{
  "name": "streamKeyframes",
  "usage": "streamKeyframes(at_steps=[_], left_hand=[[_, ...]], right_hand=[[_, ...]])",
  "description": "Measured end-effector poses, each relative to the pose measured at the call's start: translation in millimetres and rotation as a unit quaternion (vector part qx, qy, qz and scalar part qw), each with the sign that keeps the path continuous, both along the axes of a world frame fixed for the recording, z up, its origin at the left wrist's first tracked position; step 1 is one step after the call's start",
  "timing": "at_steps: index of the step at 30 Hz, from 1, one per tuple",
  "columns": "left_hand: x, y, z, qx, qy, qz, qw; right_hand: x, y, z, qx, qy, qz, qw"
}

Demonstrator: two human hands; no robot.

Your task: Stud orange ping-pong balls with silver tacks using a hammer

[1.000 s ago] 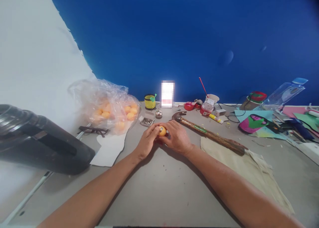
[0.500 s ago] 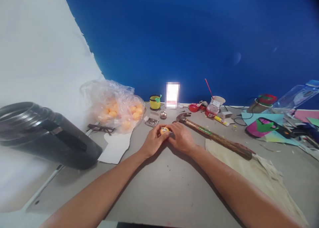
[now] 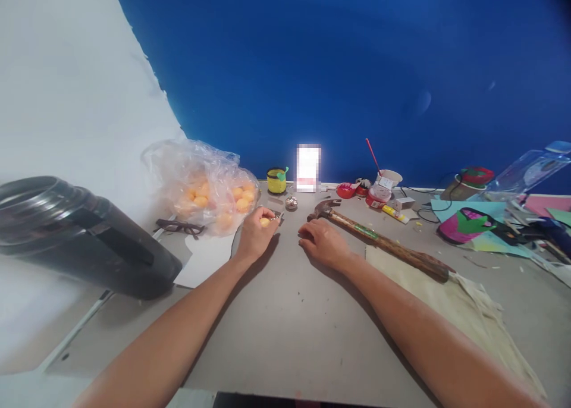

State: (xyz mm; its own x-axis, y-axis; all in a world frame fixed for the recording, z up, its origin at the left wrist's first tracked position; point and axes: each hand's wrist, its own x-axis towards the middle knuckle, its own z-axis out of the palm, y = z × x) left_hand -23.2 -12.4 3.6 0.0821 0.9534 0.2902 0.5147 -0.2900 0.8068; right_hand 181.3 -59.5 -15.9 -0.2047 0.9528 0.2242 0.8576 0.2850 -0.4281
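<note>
My left hand (image 3: 253, 238) is closed around a yellow-orange ball (image 3: 264, 222) that looks like a table tennis ball, mostly hidden by the fingers. Just past its fingertips is the small box of silver thumbtacks (image 3: 277, 215), partly covered by the hand. My right hand (image 3: 326, 244) rests on the table with loosely curled fingers, thumb and index apart, nothing visible in it. The head of a claw hammer (image 3: 379, 238) lies just beyond the right hand. A ball covered in silver studs (image 3: 291, 203) sits behind the box.
Clear plastic bags of orange balls (image 3: 200, 194), eyeglasses (image 3: 181, 226) and a large dark flask (image 3: 89, 241) are at left. A beige cloth (image 3: 428, 307) lies under the hammer handle. Behind stand a yellow pot (image 3: 276, 183), a bright blurred-out screen (image 3: 308, 167) and a white cup (image 3: 390, 178).
My left hand has moved left with the ball, over to the tack box. My right hand has let go of the ball and stayed on the table, so the hands are now apart.
</note>
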Motion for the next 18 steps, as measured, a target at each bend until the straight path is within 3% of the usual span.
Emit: streamKeyframes(at_steps=[2, 5, 8, 18], left_hand=[[-2.2, 7.1, -3.7, 0.031, 0.074, 0.022, 0.997], [-1.4, 12.9, -9.1, 0.048, 0.186, -0.005, 0.981], [1.1, 12.3, -9.2, 0.046, 0.251, 0.006, 0.967], [-5.1, 3.2, -8.1, 0.058, 0.273, -0.003, 0.96]], right_hand=[[0.3, -0.3, -0.1, 0.007, -0.009, 0.012, 1.0], [0.0, -0.8, 1.2, 0.011, -0.022, 0.025, 0.999], [-0.7, -0.9, 4.4, 0.002, -0.03, 0.024, 0.999], [-1.5, -2.2, 9.7, -0.007, -0.026, 0.023, 0.999]])
